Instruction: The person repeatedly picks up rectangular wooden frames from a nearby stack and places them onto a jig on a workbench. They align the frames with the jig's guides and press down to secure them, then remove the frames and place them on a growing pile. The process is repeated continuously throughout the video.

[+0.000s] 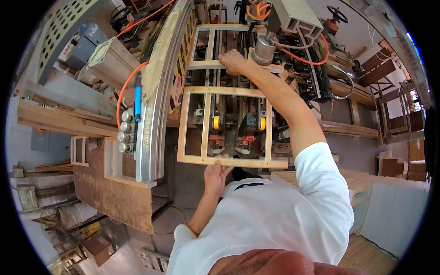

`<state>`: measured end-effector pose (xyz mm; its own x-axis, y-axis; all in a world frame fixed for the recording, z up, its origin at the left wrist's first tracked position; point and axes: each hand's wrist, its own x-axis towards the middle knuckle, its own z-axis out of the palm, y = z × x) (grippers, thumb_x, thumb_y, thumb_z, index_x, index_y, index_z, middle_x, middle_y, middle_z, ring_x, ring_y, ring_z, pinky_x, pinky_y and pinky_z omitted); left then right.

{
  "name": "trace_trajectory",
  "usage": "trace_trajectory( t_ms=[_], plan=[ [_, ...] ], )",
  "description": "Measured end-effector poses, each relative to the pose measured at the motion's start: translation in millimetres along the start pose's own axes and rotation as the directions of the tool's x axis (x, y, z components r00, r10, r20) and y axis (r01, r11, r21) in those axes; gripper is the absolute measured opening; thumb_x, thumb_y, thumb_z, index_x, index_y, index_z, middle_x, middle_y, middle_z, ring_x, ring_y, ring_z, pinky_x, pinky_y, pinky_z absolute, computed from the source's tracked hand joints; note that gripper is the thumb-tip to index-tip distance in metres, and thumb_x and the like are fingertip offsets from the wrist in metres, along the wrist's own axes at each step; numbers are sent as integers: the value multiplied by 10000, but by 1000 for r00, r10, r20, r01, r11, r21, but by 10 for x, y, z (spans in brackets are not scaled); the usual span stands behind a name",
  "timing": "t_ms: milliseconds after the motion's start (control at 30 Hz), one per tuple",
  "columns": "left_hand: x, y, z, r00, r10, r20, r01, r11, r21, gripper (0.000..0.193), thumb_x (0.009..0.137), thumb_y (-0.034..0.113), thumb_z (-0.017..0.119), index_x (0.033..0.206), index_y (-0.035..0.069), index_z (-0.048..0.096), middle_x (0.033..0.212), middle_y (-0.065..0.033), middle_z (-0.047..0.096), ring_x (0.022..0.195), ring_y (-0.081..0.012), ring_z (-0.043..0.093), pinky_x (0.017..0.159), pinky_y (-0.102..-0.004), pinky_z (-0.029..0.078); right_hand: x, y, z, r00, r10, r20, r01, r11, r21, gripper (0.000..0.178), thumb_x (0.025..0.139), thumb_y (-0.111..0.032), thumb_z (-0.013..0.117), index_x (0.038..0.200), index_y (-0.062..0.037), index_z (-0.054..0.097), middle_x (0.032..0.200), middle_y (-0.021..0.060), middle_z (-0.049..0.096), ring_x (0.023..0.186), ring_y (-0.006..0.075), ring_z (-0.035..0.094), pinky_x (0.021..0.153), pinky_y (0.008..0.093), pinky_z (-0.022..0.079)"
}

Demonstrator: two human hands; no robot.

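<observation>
A pale wooden frame (247, 162) with one inner crossbar lies level over the machine bed in front of me. My left hand (216, 176) is closed on its near rail, thumb on top and fingers partly hidden below. Farther off lies a second wooden frame (201, 65) of like build. My right hand (232, 62) reaches across the near frame and is closed at that far frame's near rail; its fingertips are partly hidden. Just right of this hand stands a metal cylinder clamp (264, 49), above the far rail.
A long metal beam (153, 114) with a blue pen (138, 101) and orange hoses runs along the left. Yellow knobs (216, 122) sit on the machine under the near frame. Another wooden frame (113, 158) rests on a brown board (114, 199) at lower left.
</observation>
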<state>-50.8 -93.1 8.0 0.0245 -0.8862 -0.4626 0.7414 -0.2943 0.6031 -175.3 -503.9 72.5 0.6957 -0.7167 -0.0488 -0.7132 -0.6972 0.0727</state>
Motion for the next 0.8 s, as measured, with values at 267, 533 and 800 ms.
trace_trajectory(
  t_ms=[267, 533, 800],
  plan=[
    [-910, 23, -556, 995, -103, -14, 103, 995, -7, 341, 1007, 194, 438, 1246, -48, 408, 1198, -139, 539, 1185, -292, 529, 1031, -463, 439, 78, -77, 66, 997, 79, 22, -80, 996, 25, 292, 762, -52, 593, 1052, -30, 559, 954, 190, 671, 944, 358, 642, 784, 462, 474],
    [-1396, 3, -1241, 990, -85, -113, 76, 994, -83, 276, 996, 163, 447, 1183, -41, 468, 1163, -155, 576, 1153, -306, 556, 1008, -477, 461, 217, -49, 276, 974, 197, -114, -155, 942, 299, 316, 776, -30, 577, 1092, -38, 586, 1013, 200, 644, 981, 383, 608, 807, 477, 490],
    [-1148, -425, -2262, 800, -127, -586, 154, 988, -4, 251, 975, 110, 468, 1152, -66, 442, 1142, -217, 566, 1044, -326, 602, 933, -490, 521, 211, -178, 161, 984, 157, -86, -154, 987, 38, 270, 764, -15, 559, 1023, -58, 623, 976, 178, 665, 960, 351, 626, 862, 446, 472]
  ],
)
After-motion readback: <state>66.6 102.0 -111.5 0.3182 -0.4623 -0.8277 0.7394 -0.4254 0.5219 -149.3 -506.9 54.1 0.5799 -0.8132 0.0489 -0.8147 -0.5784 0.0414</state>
